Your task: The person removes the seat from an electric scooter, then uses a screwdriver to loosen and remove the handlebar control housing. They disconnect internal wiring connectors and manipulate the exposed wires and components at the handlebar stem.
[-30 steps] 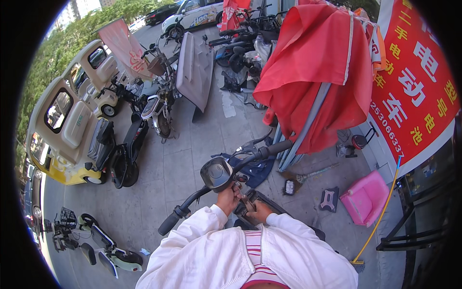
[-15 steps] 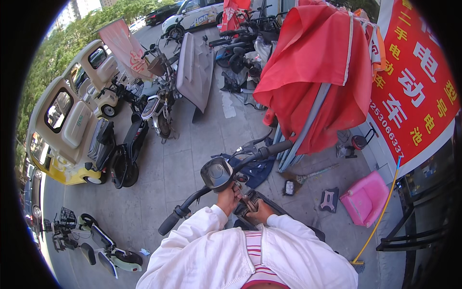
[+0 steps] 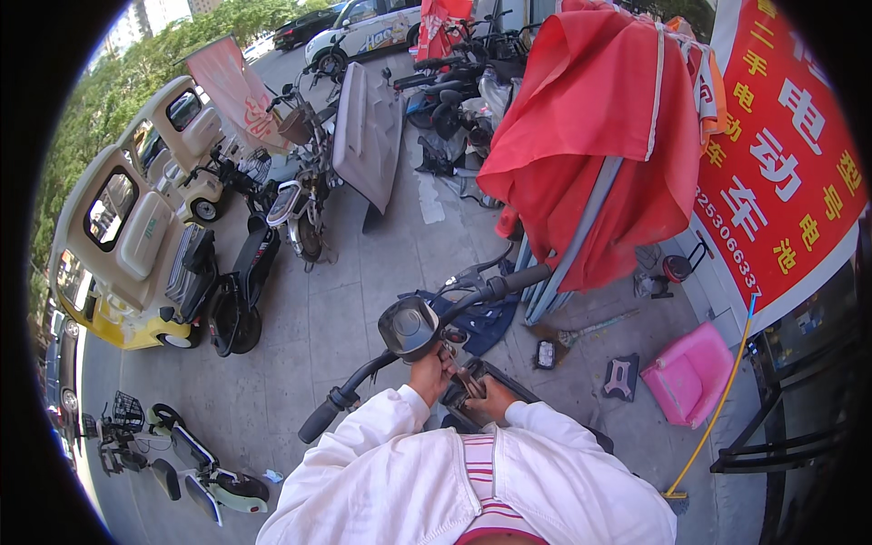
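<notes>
Right below me stands an electric scooter with a black handlebar (image 3: pixel 472 295) and a round dark display (image 3: pixel 409 325) at its middle. My left hand (image 3: pixel 431 368) is closed on a small dark part just under the display, at the steering column. My right hand (image 3: pixel 489 398) rests beside it, fingers curled on the same dark piece over the scooter's black front panel (image 3: pixel 481 371). What exactly sits between the fingers is too small to tell. White jacket sleeves (image 3: pixel 381 454) cover both forearms.
A folded red parasol (image 3: pixel 599 145) and a red sign wall (image 3: pixel 781 173) stand to the right. A pink tub (image 3: pixel 690 372) and small tools (image 3: pixel 622 377) lie on the paving. Parked scooters (image 3: pixel 232 291), a yellow mini car (image 3: pixel 118 254) and a grey panel (image 3: pixel 368 136) fill the left and far side.
Both hands stay at the steering column, with only slight finger movement. The scene is otherwise the same.
</notes>
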Motion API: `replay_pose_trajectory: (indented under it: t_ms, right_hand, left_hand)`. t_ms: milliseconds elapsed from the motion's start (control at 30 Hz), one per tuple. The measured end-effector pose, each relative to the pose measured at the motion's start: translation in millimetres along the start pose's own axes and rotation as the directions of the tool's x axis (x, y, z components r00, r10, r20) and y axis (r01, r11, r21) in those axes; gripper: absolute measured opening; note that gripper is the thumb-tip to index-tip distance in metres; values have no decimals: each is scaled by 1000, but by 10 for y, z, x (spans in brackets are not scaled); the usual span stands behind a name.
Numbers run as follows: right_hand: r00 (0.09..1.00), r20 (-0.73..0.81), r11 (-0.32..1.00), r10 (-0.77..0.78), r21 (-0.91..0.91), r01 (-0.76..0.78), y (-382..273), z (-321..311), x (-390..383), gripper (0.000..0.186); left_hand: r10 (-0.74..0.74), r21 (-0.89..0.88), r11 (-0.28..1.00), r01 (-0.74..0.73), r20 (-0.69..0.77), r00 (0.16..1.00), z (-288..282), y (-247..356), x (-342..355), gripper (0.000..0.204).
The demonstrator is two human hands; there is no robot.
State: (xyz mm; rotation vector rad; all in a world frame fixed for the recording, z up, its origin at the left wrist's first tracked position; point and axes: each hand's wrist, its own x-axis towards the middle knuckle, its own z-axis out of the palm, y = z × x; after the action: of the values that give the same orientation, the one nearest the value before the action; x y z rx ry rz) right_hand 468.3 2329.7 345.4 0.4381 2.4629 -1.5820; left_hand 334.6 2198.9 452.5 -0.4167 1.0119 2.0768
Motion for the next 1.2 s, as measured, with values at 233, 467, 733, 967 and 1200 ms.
replay_pose_trajectory:
  t_ms: [233,467,733,967,1200]
  right_hand:
    - [993,56,989,108,-105,-102,-221,-90,-38,50]
    - [993,116,1000,-20,6,19,63,-17,69,56]
    - [996,58,993,70,-99,-64,-61,7,27,50]
    - [995,22,991,101,-92,-98,27,12,75,47]
    - [993,121,1000,0,2,0,117,-25,141,54]
  left_hand:
    - [8,-11,1000,-8,-12,1000,-71,-12,40,16]
    - [-4,-6,1000,4,10,1000,-23,-32,76,16]
    - [-13,-18,1000,13,6,1000,-46,-6,40,21]
    - [-5,-8,1000,5,15,1000,-63,-6,40,22]
    - [15,-17,1000,-15,11,1000,-44,-41,80,20]
